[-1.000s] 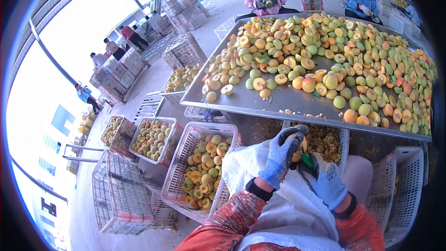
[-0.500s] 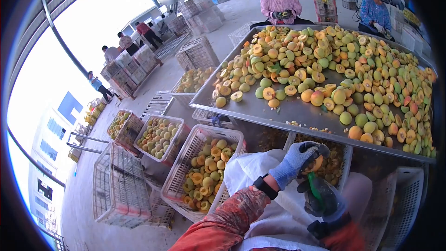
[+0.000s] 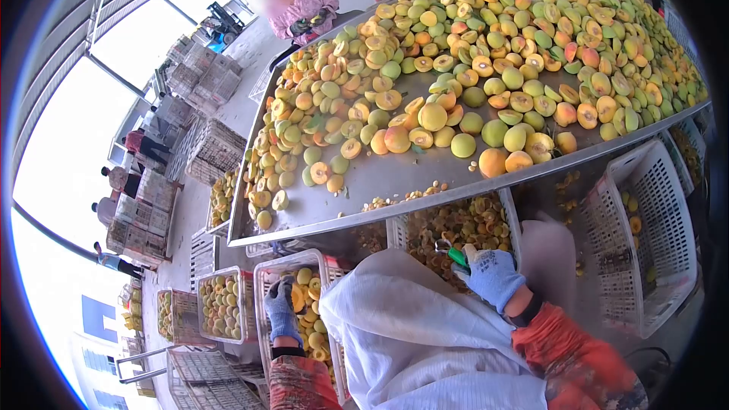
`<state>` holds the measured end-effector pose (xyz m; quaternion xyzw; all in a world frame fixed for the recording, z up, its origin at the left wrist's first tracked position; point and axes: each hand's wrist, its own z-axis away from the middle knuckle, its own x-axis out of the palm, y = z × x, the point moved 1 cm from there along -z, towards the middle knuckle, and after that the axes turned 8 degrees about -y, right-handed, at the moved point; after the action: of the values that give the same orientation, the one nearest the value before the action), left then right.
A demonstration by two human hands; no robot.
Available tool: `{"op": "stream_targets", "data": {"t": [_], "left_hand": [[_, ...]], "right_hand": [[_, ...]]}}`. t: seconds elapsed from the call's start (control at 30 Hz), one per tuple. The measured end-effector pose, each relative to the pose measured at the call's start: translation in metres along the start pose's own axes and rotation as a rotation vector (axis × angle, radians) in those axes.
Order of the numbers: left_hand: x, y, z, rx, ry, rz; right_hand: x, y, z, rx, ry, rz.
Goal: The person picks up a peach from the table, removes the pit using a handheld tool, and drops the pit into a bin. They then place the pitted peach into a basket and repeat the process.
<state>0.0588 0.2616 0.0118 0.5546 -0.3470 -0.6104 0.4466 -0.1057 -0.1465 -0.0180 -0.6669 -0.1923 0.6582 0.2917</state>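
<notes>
My left hand [image 3: 281,308], in a blue and dark glove, is over a white plastic crate [image 3: 262,279] of apricots at my left. Its fingers curl at an orange apricot half [image 3: 298,301], partly hidden by the glove. My right hand [image 3: 490,277], also gloved, is closed around a green-handled pitting tool [image 3: 457,256] whose small metal loop points left. Below that tool is a crate of pits and scraps [image 3: 433,239]. Whole and cut apricots [image 3: 433,117] are heaped across the metal table [image 3: 326,209] in front of me.
A white cloth [image 3: 410,334] covers my lap. More fruit crates [image 3: 220,300] stand at the left, and a white crate [image 3: 645,235] with a few fruits leans at the right. Across the table sits a person in a pink top [image 3: 311,4]; stacked crates [image 3: 201,76] and people are farther back.
My hands have moved apart: the left went from the fruit over my lap to the crate at left, and the right moved up with the tool. The view has turned right.
</notes>
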Motion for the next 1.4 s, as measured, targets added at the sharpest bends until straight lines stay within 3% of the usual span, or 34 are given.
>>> {"op": "stream_targets", "data": {"t": [0.03, 0.1, 0.17, 0.2, 0.23, 0.27, 0.3, 0.33, 0.37, 0.47, 0.6, 0.7, 0.77, 0.8, 0.83, 0.9, 0.97, 1.0, 1.03, 1.1, 1.13, 1.23, 1.3, 1.33, 1.4], "left_hand": [[-0.026, -0.026, -0.017, 0.005, -0.094, -0.071], [-0.021, 0.010, -0.019, 0.052, 0.049, -0.940], [-0.003, 0.011, -0.066, 0.180, 0.006, -0.584], [0.027, 0.038, -0.079, 0.078, -0.075, -0.339], [0.068, 0.061, -0.088, 0.305, -0.077, -0.415], [0.107, 0.094, -0.092, 0.336, -0.126, -0.535], [0.141, 0.091, -0.120, 0.547, -0.131, -0.633], [0.187, 0.133, -0.109, 0.482, -0.161, -0.765], [0.223, 0.139, -0.120, 0.693, -0.218, -0.762], [0.322, 0.163, -0.131, 0.877, -0.269, -1.063], [0.374, 0.141, -0.151, 0.706, -0.395, -1.135], [0.363, 0.129, -0.155, 0.704, -0.334, -1.074], [0.340, 0.120, -0.165, 0.689, -0.458, -0.498], [0.330, 0.138, -0.148, 0.576, -0.432, -0.180], [0.315, 0.152, -0.127, 0.271, -0.448, 0.176], [0.278, 0.175, -0.099, 0.039, -0.502, 0.417], [0.247, 0.158, -0.090, -0.171, -0.709, 0.804], [0.237, 0.155, -0.078, -0.283, -0.676, 0.879], [0.231, 0.154, -0.061, -0.288, -0.612, 0.813], [0.216, 0.154, -0.030, -0.351, -0.694, 0.891], [0.212, 0.149, -0.018, -0.356, -0.696, 0.900], [0.196, 0.134, 0.015, -0.176, -0.704, 0.760], [0.185, 0.133, 0.035, -0.245, -0.977, 0.918], [0.183, 0.131, 0.043, -0.222, -0.859, 0.716], [0.175, 0.133, 0.059, -0.170, -0.849, 0.624]], "right_hand": [[-0.003, 0.004, 0.000, 0.135, -0.068, 0.128], [-0.015, 0.004, -0.003, 0.129, -0.073, 0.059], [-0.018, 0.001, -0.008, 0.104, -0.089, -0.012], [-0.017, 0.002, -0.010, 0.073, -0.072, -0.076], [-0.015, 0.003, -0.012, 0.046, -0.058, -0.139], [-0.011, 0.007, -0.012, 0.039, -0.053, -0.142], [-0.006, 0.012, -0.011, 0.026, -0.062, -0.172], [-0.005, 0.017, -0.014, 0.016, -0.072, -0.201], [-0.009, 0.022, -0.016, 0.020, -0.073, -0.203], [-0.020, 0.030, -0.024, 0.170, -0.200, -0.380], [-0.014, 0.040, -0.029, 0.124, -0.162, -0.460], [-0.006, 0.040, -0.023, 0.165, -0.247, -0.403], [-0.007, 0.037, -0.023, 0.094, -0.218, -0.406], [-0.007, 0.036, -0.025, 0.086, -0.219, -0.404], [-0.007, 0.035, -0.026, 0.057, -0.169, -0.398], [-0.003, 0.034, -0.022, 0.023, -0.117, -0.368], [0.001, 0.031, -0.021, 0.036, -0.153, -0.293], [0.001, 0.027, -0.022, 0.052, -0.190, -0.239], [0.001, 0.022, -0.021, 0.059, -0.207, -0.228], [-0.003, 0.005, -0.018, -0.147, 0.066, -0.120], [-0.009, -0.006, -0.019, -0.143, 0.060, -0.112], [-0.032, -0.048, -0.024, -0.242, 0.120, -0.022], [-0.041, -0.070, -0.025, -0.289, 0.106, 0.094], [-0.041, -0.075, -0.024, -0.339, 0.138, 0.130], [-0.043, -0.086, -0.021, -0.355, 0.131, 0.193]]}}
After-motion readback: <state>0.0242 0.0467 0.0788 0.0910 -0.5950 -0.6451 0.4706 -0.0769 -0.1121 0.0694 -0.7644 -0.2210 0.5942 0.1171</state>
